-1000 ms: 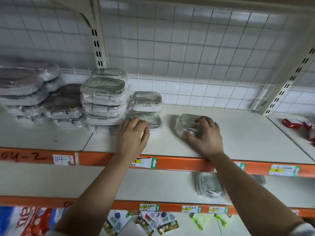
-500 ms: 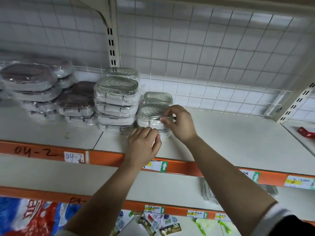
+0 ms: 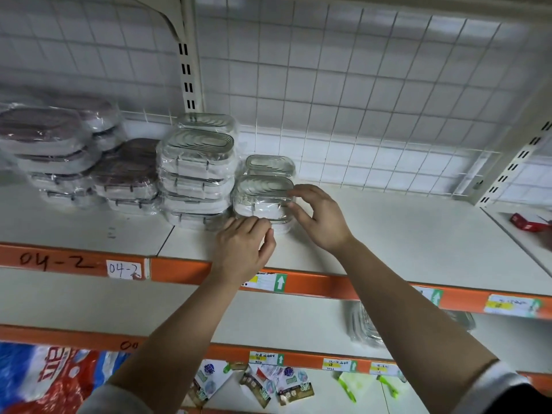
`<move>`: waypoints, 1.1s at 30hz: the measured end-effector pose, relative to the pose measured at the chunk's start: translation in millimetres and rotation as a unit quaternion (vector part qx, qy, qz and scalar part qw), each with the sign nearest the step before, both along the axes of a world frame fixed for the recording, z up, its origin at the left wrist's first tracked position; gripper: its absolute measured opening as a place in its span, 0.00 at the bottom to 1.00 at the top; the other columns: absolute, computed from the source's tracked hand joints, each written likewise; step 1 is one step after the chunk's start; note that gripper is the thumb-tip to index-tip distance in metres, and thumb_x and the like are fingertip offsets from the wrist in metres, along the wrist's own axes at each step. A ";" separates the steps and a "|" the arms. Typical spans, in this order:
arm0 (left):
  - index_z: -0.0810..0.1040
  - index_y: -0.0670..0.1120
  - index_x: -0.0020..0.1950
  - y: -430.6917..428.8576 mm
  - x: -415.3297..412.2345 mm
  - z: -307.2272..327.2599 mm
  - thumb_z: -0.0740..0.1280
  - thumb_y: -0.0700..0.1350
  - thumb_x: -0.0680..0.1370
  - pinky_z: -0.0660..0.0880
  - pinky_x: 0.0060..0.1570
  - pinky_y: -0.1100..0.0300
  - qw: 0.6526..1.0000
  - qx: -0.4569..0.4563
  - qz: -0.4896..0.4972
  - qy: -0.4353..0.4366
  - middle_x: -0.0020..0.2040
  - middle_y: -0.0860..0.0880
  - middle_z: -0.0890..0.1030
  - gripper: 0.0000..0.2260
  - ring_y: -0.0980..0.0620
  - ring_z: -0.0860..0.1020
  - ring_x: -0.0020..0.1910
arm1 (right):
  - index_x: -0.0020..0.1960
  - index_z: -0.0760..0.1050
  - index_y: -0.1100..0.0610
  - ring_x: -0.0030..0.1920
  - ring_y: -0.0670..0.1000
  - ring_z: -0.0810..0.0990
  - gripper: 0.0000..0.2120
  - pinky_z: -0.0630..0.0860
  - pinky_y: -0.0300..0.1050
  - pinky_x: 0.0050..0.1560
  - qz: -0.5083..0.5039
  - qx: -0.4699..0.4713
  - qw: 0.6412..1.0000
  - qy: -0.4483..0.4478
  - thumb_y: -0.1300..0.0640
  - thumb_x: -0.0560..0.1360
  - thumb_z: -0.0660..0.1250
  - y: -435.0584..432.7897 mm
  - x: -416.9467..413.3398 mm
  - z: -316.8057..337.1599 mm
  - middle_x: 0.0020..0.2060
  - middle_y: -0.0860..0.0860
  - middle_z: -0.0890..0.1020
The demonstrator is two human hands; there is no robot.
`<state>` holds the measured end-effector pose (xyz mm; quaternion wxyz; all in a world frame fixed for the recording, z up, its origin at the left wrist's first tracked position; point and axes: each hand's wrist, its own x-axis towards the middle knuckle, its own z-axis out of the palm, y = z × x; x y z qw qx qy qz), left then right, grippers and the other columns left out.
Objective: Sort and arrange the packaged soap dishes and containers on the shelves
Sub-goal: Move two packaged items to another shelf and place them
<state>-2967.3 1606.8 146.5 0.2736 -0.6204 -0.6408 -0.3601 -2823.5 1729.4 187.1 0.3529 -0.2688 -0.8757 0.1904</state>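
head view: top soap dish pack [image 3: 263, 195] sits on lower pack [image 3: 282, 227], upper shelf [image 3: 388, 234], beside tall stack [image 3: 197, 171]. right hand [image 3: 319, 219] fingers spread, touching its end; left hand [image 3: 243, 249] curled at front, grip unclear. best squared flush by light nudges.

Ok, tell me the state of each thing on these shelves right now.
Short clear stack: two dishes high, wrapped, upright.
Right hand: fingers spread at that stack's right side.
Left hand: curled against its front.
Tall clear stack: several high, wrapped.
Brown-lidded stacks: wrapped, stacked.
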 end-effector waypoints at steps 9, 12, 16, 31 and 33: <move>0.81 0.44 0.49 -7.6 31.8 5.5 0.61 0.46 0.77 0.70 0.48 0.52 1.000 -0.022 -0.008 -0.014 0.44 0.48 0.82 0.10 0.44 0.80 0.43 | 0.62 0.77 0.58 0.61 0.56 0.74 0.14 0.67 0.41 0.61 -0.139 -0.011 0.990 -0.022 0.61 0.77 0.65 -34.6 103.7 -28.8 0.59 0.53 0.79; 0.81 0.44 0.51 -18.5 69.7 -3.8 0.61 0.47 0.77 0.70 0.50 0.52 0.998 -0.033 -0.033 -0.032 0.48 0.49 0.82 0.11 0.45 0.79 0.47 | 0.62 0.77 0.59 0.61 0.57 0.74 0.14 0.66 0.39 0.60 -0.163 -0.003 0.987 -0.018 0.62 0.77 0.65 -51.1 144.2 -33.1 0.58 0.53 0.79; 0.80 0.45 0.52 -35.7 123.1 -20.6 0.61 0.47 0.78 0.70 0.49 0.51 0.997 -0.045 -0.059 -0.027 0.49 0.48 0.80 0.10 0.47 0.77 0.48 | 0.58 0.78 0.61 0.56 0.59 0.76 0.12 0.69 0.45 0.56 -0.180 -0.001 0.984 0.003 0.62 0.76 0.66 -76.7 196.6 -40.0 0.53 0.55 0.80; 0.81 0.45 0.54 -71.7 210.9 -129.2 0.58 0.50 0.78 0.71 0.49 0.52 0.976 -0.207 -0.040 -0.060 0.50 0.49 0.80 0.15 0.47 0.79 0.49 | 0.57 0.77 0.61 0.56 0.58 0.75 0.11 0.71 0.46 0.56 -0.182 -0.083 0.980 -0.019 0.63 0.75 0.68 -111.4 263.1 -149.9 0.54 0.56 0.78; 0.81 0.44 0.55 -58.8 206.7 -144.9 0.58 0.51 0.78 0.74 0.49 0.53 0.972 -0.221 -0.026 -0.076 0.51 0.49 0.81 0.16 0.47 0.80 0.49 | 0.59 0.77 0.60 0.57 0.56 0.75 0.12 0.69 0.43 0.56 -0.175 -0.090 0.980 -0.020 0.63 0.75 0.67 -100.5 251.8 -166.3 0.56 0.55 0.77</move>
